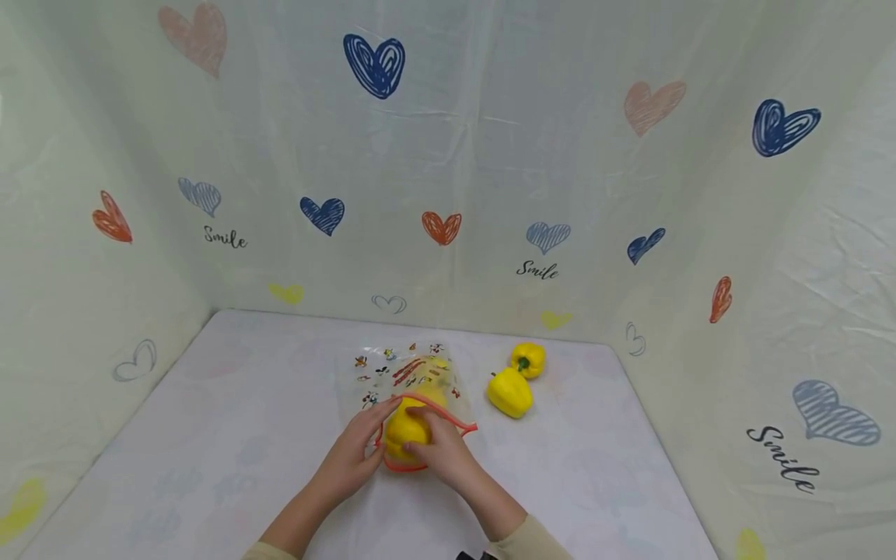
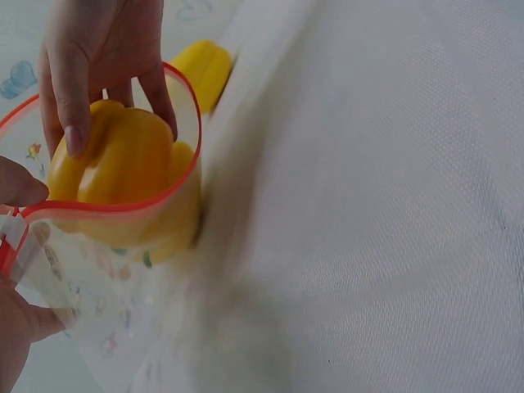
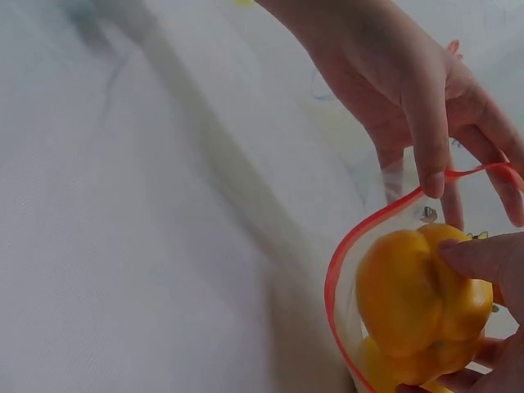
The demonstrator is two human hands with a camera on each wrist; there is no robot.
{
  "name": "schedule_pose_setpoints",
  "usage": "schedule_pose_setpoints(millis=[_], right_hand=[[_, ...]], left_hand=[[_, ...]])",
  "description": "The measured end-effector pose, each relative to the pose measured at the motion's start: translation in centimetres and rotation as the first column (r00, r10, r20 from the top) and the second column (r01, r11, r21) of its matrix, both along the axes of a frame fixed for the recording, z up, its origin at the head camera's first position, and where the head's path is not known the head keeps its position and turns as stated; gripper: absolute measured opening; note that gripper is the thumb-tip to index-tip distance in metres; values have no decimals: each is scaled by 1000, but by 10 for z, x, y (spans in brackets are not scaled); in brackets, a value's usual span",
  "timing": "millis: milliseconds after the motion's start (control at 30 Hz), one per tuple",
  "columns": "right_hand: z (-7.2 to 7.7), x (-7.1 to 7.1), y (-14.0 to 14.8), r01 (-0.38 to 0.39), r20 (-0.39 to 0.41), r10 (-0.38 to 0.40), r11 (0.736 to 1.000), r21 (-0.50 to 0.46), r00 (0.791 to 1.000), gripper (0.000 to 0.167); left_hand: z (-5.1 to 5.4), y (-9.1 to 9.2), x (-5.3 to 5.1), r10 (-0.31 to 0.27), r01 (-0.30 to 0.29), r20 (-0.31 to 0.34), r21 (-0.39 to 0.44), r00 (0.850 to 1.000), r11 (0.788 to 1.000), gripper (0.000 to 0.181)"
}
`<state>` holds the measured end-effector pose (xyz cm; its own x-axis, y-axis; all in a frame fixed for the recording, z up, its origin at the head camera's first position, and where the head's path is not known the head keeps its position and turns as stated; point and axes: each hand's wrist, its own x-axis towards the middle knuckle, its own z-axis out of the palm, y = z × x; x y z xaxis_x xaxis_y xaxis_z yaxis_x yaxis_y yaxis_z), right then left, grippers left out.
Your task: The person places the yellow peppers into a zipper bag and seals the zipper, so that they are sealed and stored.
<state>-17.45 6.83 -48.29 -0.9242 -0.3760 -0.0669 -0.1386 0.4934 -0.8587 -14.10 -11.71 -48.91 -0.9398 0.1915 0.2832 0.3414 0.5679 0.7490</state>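
Note:
A clear zip bag with cartoon prints and a red zip rim lies on the table, its mouth spread toward me. My right hand grips a yellow bell pepper within the red rim, fingers spread around it. At the bag's left side, my left hand holds the rim, thumb on the near side and fingers behind, as the right wrist view shows. More yellow shows inside the bag beneath the gripped pepper; how many pieces is hidden.
Two more yellow bell peppers, a nearer one and a farther one, lie right of the bag. A white cloth covers the table. Heart-printed curtains enclose the back and both sides.

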Motion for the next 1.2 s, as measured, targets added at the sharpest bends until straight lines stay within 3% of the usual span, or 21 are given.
schedule_pose_setpoints(millis=[467,767,1200], right_hand=[[-2,-12,-12,96,25,-95,995,-15,995,50],[-3,-18,-19,142,13,-142,990,-7,990,50],[-12,-29,-27,164,-32,-167,984,-71,985,45]], left_hand=[[-3,-3,-3,-7,6,-92,-8,996,1000,73],[-2,-3,-2,22,-24,-96,-13,995,1000,74],[-2,-4,-3,17,-17,-146,0,989,1000,74]])
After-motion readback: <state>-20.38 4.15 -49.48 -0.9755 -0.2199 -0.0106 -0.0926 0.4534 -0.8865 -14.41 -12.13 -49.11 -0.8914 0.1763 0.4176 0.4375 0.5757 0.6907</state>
